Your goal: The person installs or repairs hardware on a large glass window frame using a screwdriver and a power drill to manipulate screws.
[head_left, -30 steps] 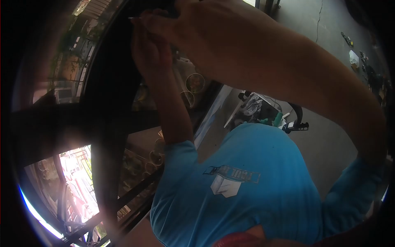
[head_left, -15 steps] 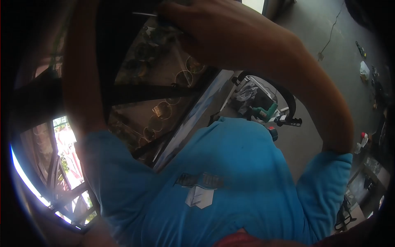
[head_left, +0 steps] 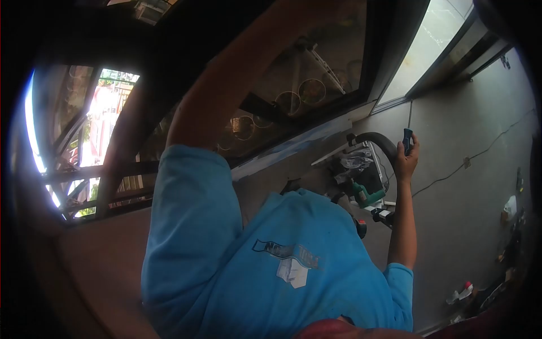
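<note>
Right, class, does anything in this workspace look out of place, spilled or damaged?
The floor may be damaged: a thin, dark, jagged line crosses it beside the right hand, resembling a crack, with a small patch on it. Loose items lie scattered farther right, looking untidy.

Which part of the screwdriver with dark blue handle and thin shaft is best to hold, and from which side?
I would grip the screwdriver by its dark blue handle, coming from the person's body side, as the right hand does. The handle is thicker than the shaft, which points away from the body, so fingers should wrap there more securely.
</note>
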### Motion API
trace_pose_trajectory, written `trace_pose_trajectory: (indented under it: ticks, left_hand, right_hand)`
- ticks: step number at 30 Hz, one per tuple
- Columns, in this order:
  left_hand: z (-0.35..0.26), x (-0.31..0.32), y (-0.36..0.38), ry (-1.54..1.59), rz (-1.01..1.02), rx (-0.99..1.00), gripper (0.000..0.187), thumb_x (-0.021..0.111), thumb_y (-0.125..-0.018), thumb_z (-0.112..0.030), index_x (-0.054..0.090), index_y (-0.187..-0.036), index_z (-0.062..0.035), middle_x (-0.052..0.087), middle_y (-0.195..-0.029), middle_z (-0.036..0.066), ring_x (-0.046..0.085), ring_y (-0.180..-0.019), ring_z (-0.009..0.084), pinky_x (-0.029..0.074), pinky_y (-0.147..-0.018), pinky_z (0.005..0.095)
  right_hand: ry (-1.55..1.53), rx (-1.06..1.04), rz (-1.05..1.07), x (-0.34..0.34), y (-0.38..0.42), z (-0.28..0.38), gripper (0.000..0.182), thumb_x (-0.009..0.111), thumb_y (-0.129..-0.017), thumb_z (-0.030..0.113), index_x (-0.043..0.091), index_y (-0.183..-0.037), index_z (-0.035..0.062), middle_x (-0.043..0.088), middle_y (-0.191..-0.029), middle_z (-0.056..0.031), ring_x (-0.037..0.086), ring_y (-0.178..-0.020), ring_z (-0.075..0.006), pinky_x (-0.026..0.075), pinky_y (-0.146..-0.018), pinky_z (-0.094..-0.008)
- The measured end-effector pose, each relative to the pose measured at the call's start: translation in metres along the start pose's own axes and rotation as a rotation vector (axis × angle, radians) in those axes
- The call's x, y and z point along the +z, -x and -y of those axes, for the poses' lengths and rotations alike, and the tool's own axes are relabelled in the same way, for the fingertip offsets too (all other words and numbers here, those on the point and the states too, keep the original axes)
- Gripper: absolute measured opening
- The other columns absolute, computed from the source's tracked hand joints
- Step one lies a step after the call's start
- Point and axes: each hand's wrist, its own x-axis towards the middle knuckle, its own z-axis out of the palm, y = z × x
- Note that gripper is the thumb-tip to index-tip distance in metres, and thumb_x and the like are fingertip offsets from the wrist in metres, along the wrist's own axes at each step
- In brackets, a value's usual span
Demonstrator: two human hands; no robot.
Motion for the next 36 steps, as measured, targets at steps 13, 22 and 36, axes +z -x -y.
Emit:
trace_pose_trajectory:
  ticks: [13, 22, 36]
  left_hand:
    - [0.094, -0.140, 0.147, -0.035, 0.589, -0.405, 0.022, 0.066, -0.087, -0.015, 0.065, -0.108, -0.0081, 0.064, -0.101, 0.013, 0.061, -0.095, 0.0333, 0.051, -0.081, 0.0410]
    - [0.084, -0.107, 0.072, 0.222, 0.512, -0.529, 0.017, 0.071, -0.087, -0.017, 0.069, -0.100, -0.0071, 0.070, -0.095, 0.007, 0.068, -0.090, 0.0192, 0.052, -0.079, 0.0314]
    - [0.086, -0.053, 0.009, 0.056, 0.494, -0.469, 0.012, 0.074, -0.079, -0.007, 0.067, -0.083, 0.0015, 0.066, -0.069, 0.013, 0.064, -0.064, 0.0196, 0.049, -0.061, 0.0308]
  right_hand:
    - [0.086, 0.051, 0.136, 0.004, -0.006, -0.001, 0.047, 0.067, -0.084, 0.027, 0.056, -0.124, 0.0056, 0.061, -0.076, -0.0082, 0.059, -0.067, -0.0184, 0.048, -0.067, -0.0312]
    - [0.073, 0.094, 0.137, 0.002, -0.006, -0.004, 0.044, 0.067, -0.085, 0.023, 0.056, -0.124, 0.0052, 0.064, -0.081, -0.0078, 0.061, -0.073, -0.0164, 0.049, -0.071, -0.0303]
    - [-0.038, 0.177, 0.082, -0.003, -0.008, -0.003, 0.046, 0.067, -0.083, 0.028, 0.057, -0.123, 0.0054, 0.063, -0.076, -0.0073, 0.061, -0.067, -0.0163, 0.049, -0.065, -0.0313]
